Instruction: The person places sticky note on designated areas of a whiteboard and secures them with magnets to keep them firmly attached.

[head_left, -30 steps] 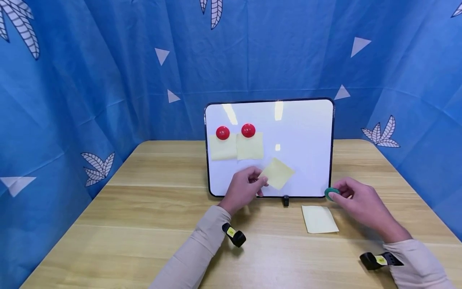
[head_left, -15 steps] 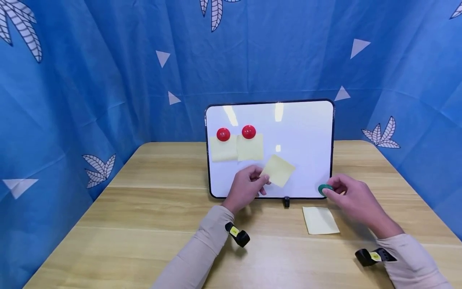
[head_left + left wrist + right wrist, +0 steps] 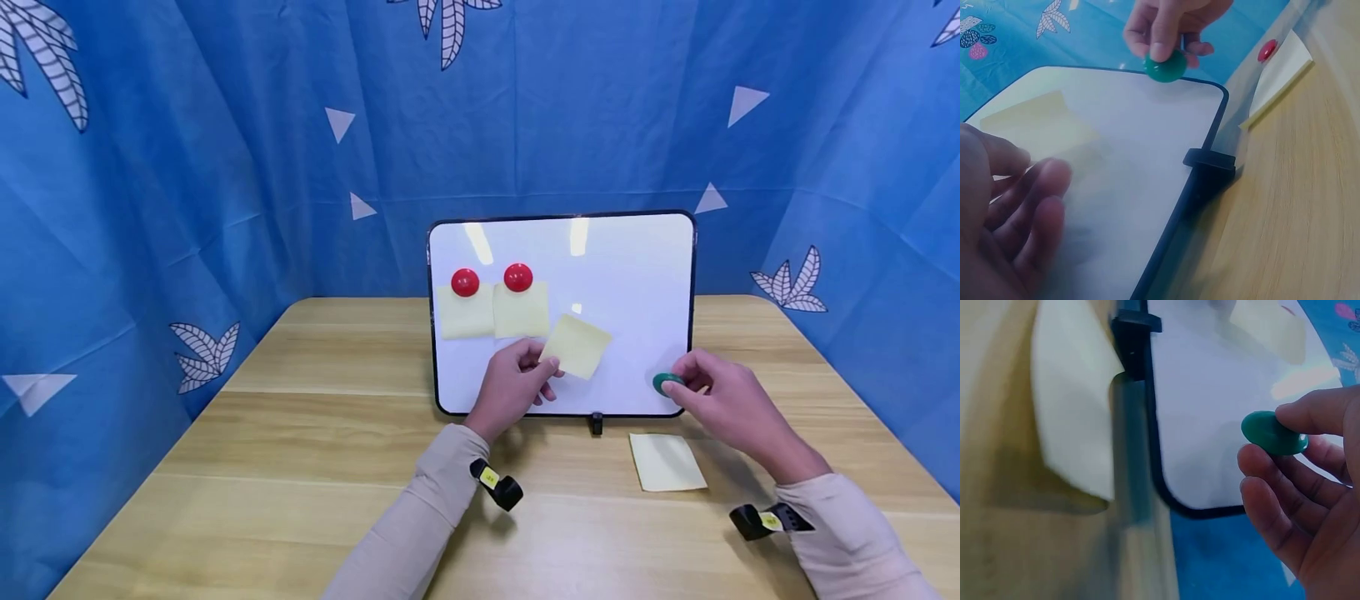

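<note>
My left hand [image 3: 513, 382] pinches a note [image 3: 576, 344], my right hand [image 3: 727, 402] a green magnet [image 3: 664, 382]: positioning, I'd judge, wanting paper flat on the board [image 3: 626, 275] next

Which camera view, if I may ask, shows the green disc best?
Right wrist: the green disc looks largest, pinched by the right hand. The left wrist view shows it smaller; the head view, smallest.

a blue curtain [image 3: 600, 108] hangs behind and along both sides of a wooden table [image 3: 262, 433] with light brown grain. the curtain's print shows dark-outlined white leaves [image 3: 193, 337] and pale triangles [image 3: 340, 123]. the left wrist view adds a pink patch [image 3: 979, 52], perhaps a fruit print, too small to tell.
</note>
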Available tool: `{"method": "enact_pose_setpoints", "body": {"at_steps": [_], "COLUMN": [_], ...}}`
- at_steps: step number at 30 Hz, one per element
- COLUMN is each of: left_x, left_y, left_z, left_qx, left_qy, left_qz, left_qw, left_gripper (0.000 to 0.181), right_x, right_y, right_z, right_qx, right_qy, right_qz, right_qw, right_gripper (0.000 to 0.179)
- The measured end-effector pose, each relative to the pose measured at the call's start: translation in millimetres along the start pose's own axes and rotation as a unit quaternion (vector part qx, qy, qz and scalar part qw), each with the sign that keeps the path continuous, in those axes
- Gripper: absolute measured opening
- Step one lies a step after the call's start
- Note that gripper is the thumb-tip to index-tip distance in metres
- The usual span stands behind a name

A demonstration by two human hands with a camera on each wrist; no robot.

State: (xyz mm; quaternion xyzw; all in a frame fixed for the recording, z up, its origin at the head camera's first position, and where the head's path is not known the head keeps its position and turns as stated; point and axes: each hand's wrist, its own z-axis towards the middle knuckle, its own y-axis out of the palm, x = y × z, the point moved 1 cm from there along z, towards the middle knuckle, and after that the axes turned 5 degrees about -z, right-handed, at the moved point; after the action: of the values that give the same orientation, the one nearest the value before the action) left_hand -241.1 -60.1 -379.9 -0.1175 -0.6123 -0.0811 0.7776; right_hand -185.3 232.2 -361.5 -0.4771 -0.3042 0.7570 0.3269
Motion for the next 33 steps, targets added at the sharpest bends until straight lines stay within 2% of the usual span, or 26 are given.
{"method": "enact_pose_setpoints", "body": {"at_steps": [6,15,22,29,33], "left_x": [1.0,5.1,9.4,10.0,10.5], "left_y": [1.7,4.8,4.6,3.6,7.9], "left_z": [0.0,4.5,5.9,8.2,11.2], "left_qx": [0.017,0.061,0.085,0.100,0.114], "left_qy": [0.000,0.005,0.003,-0.002,0.000], "left_qz": [-0.008,-0.029,-0.043,-0.043,-0.045], "left_qw": [0.9998,0.9977,0.9955,0.9941,0.9925], "left_gripper": [0.012,0.015,0.018,0.019,0.018], "right_x": [-9,-13,-18,-26,-32], "right_y": [-1,0,0,2,2], "right_z": [10.7,21.3,28.2,38.8,43.7], "right_qx": [0.003,-0.002,-0.006,0.006,0.015], "right_qy": [-0.003,-0.028,-0.025,-0.024,-0.025], "right_qz": [0.009,0.005,0.010,0.016,0.024], "right_qw": [0.9999,0.9996,0.9996,0.9996,0.9993], "right_gripper": [0.015,0.014,0.014,0.012,0.010]}}
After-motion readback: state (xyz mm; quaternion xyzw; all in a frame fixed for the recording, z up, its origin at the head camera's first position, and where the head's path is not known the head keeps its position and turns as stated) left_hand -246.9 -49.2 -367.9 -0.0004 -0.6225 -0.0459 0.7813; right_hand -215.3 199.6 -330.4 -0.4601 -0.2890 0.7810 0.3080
